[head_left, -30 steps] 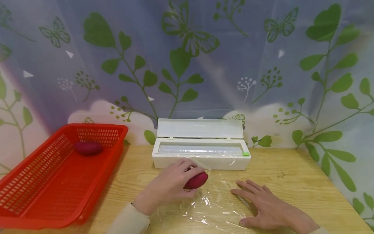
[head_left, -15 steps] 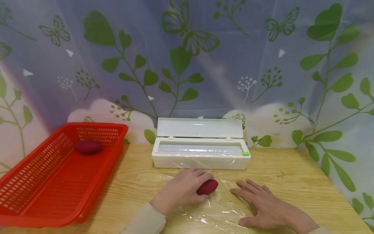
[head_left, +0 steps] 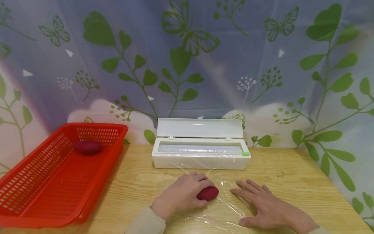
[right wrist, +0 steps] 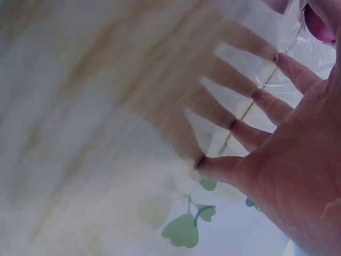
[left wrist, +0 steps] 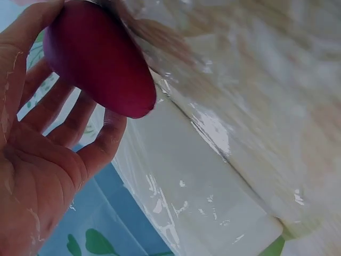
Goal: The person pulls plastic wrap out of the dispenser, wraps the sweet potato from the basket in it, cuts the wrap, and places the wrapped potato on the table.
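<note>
My left hand point(head_left: 184, 193) grips a purple sweet potato point(head_left: 208, 193), thumb on the near side and fingers over the far side. In the left wrist view the sweet potato point(left wrist: 101, 58) looks smooth, with a tapered end pointing out past the fingers. Beneath it a sheet of clear cling film point(head_left: 222, 208) spreads over the table, running out from the white cling film dispenser point(head_left: 201, 162). Flat on the film's right side, my right hand point(head_left: 264, 204) rests with fingers spread. In the right wrist view its fingertips touch the glossy surface.
The dispenser's lid point(head_left: 200, 128) stands raised, showing the film roll point(head_left: 200, 149) and a green cutter slide point(head_left: 245, 153). On the left is a red plastic basket point(head_left: 81, 208) with another purple sweet potato point(head_left: 87, 147) inside. A printed curtain point(head_left: 222, 81) hangs behind the wooden table point(head_left: 292, 175).
My left hand has carried the sweet potato rightward and toward me, down to the film on the table. The right hand has stayed in place.
</note>
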Available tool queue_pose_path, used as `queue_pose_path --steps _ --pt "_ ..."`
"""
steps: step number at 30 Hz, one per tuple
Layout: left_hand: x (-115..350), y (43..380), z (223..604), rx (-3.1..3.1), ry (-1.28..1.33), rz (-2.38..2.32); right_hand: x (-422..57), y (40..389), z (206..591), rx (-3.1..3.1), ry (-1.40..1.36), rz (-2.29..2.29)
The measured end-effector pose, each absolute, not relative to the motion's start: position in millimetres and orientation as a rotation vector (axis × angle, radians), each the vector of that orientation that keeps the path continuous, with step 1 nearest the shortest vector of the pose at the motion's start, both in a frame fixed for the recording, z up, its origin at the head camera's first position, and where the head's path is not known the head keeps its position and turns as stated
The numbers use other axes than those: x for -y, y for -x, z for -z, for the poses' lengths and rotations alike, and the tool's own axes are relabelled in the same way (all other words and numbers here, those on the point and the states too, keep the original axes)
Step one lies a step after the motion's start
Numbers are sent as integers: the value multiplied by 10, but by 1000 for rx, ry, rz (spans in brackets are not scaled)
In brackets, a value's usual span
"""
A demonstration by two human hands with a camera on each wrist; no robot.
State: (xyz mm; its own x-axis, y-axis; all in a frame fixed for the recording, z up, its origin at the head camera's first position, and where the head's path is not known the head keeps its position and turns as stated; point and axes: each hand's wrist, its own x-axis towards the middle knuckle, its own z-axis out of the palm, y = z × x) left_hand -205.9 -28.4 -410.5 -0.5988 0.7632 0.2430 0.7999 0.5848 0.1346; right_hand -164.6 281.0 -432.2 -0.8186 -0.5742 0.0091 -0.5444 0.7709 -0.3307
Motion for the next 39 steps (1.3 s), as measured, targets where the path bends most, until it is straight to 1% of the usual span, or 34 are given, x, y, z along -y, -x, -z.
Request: queue_pose_path --steps 9,19,25,29,31,34,37,39 --pt "391 2051 4050 2622 1293 375 -2802 1666 4272 -2845 894 501" --pt "573 1955 4019 2608 1270 385 -2806 1663 4221 -2888 877 500" --pt "782 1808 4061 2597 1241 416 -2797 1672 4205 -2879 882 567" --pt "982 1677 4051 2723 1252 440 -2814 1661 4190 -2928 900 555" --pt "1087 1639 4053 2795 1262 436 -2820 1645 4194 -2978 955 536" --pt "1214 1608 4074 2902 1270 442 -2805 1618 4222 -2977 1110 672" --pt "1300 1599 4100 3017 1253 476 -2785 1582 4228 -2772 1216 905" --pt "1330 1602 4113 3070 1235 511 -2762 1553 4206 -2628 1155 960"
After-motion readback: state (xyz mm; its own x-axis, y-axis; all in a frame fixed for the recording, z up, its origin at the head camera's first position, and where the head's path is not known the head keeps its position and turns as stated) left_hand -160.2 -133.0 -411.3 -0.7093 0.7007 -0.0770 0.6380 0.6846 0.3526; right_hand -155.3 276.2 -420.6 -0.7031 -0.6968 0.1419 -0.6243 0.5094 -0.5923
